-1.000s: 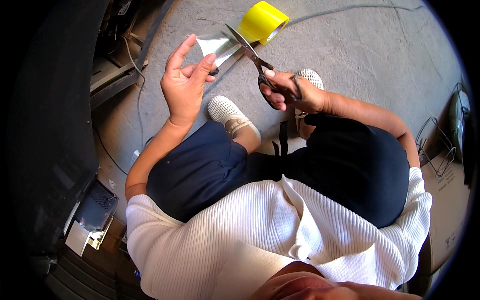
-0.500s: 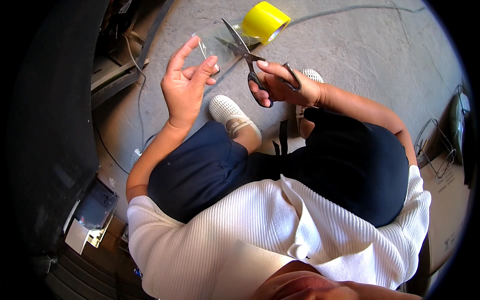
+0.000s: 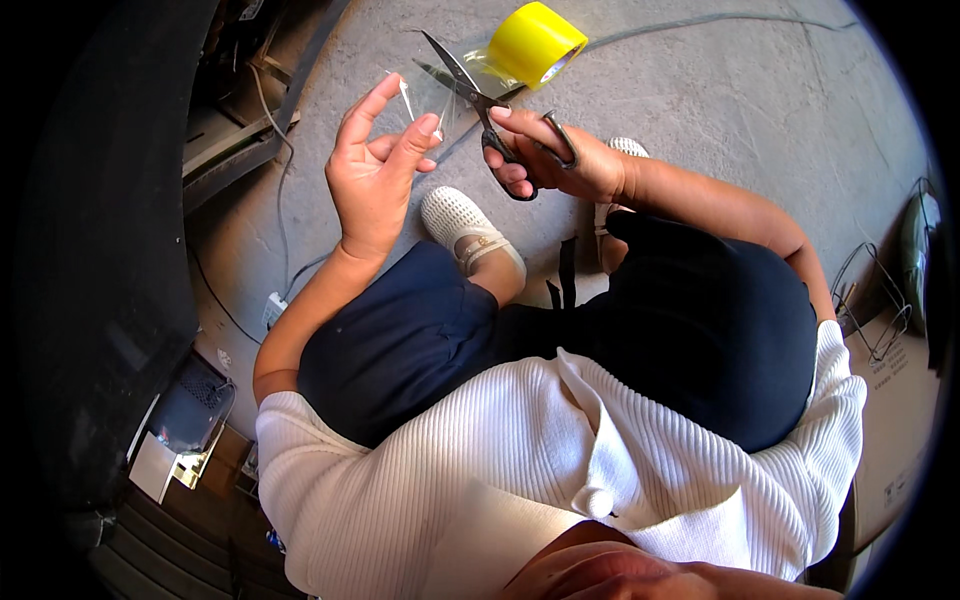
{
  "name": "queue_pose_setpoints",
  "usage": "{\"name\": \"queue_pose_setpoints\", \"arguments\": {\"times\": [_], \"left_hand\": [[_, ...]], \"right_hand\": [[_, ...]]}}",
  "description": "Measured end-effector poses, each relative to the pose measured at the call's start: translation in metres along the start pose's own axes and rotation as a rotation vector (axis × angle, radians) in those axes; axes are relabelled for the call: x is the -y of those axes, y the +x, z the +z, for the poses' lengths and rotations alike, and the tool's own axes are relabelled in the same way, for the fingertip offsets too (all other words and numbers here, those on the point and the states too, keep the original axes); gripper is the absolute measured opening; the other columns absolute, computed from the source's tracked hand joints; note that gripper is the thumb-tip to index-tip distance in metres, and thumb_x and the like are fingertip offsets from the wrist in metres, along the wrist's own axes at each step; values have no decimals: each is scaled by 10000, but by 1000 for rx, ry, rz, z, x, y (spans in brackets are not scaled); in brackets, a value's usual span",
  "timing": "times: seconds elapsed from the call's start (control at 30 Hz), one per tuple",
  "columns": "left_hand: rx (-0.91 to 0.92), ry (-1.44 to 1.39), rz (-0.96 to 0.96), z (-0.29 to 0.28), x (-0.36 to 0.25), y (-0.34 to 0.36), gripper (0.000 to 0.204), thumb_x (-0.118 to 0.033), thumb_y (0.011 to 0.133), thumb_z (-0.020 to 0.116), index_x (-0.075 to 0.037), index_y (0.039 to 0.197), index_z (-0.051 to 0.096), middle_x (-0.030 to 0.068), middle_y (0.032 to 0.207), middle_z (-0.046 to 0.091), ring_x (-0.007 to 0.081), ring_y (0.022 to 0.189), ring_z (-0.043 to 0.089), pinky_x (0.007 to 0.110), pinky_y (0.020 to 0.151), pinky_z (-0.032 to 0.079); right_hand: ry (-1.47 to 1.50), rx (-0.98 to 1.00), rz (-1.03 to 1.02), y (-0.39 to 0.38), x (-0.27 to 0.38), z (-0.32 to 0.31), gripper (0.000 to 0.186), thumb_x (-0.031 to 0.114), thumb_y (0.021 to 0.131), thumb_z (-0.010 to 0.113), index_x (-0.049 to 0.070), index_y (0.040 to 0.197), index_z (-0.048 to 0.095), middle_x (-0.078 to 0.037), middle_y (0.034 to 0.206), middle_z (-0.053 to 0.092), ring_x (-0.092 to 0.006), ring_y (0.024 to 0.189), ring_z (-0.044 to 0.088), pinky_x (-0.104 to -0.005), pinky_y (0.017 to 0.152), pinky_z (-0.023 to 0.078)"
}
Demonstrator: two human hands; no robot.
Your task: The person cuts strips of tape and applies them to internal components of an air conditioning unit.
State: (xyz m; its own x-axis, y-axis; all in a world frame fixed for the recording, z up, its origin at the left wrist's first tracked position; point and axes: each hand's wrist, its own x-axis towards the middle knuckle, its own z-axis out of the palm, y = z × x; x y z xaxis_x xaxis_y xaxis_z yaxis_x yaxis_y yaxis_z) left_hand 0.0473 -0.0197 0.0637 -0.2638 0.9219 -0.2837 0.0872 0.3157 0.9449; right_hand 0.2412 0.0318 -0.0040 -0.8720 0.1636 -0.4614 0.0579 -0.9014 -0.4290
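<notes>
Under everything lies the grey concrete floor (image 3: 720, 110), and a tall dark panel (image 3: 95, 250) fills the left side of my view. My white ribbed top (image 3: 420, 490) takes up the lower part, one button showing at the front, and my dark trousers (image 3: 710, 340) cover both bent knees as I sit low. A cardboard box (image 3: 885, 430) stands beyond my right elbow. Between my knees and the work I can see my woven cream left shoe (image 3: 452, 215); its mate is partly hidden behind my right arm.

My left grip (image 3: 370, 185) is raised, index finger and thumb held apart, and at their tips I have the end of a clear strip (image 3: 433, 97), stretched between them by its corners. My right grip (image 3: 580, 160) is closed about the handles of a pair of dark scissors (image 3: 480, 101), one handle loop standing up above my hand. The blades are parted and point up and left, close by the strip; I cannot tell whether the film runs between them.

The yellow tape roll (image 3: 530, 42) appears to rest on the floor just past the scissors, its core facing down and to the right. The strip reaches from its left side toward my left fingertips, across the space beside the blades.
</notes>
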Motion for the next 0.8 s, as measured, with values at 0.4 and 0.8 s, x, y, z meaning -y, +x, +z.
{"name": "queue_pose_setpoints", "arguments": {"times": [0.4,0.8], "left_hand": [[3,11,-6,-5,4,0,538,-38,853,712,54,1318,459,135,1165,624,138,789,680,205,588,545],[20,12,1,-5,6,-3,550,-42,862,703,54,1341,451,128,1300,553,134,822,668,200,598,528]], "right_hand": [[-56,-96,-26,0,-3,5,548,646,887,509,102,829,539,29,662,446,-101,605,435,-241,624,350],[50,-6,-87,12,6,5,540,641,896,492,103,856,525,4,675,440,-109,618,424,-241,627,329]]}}
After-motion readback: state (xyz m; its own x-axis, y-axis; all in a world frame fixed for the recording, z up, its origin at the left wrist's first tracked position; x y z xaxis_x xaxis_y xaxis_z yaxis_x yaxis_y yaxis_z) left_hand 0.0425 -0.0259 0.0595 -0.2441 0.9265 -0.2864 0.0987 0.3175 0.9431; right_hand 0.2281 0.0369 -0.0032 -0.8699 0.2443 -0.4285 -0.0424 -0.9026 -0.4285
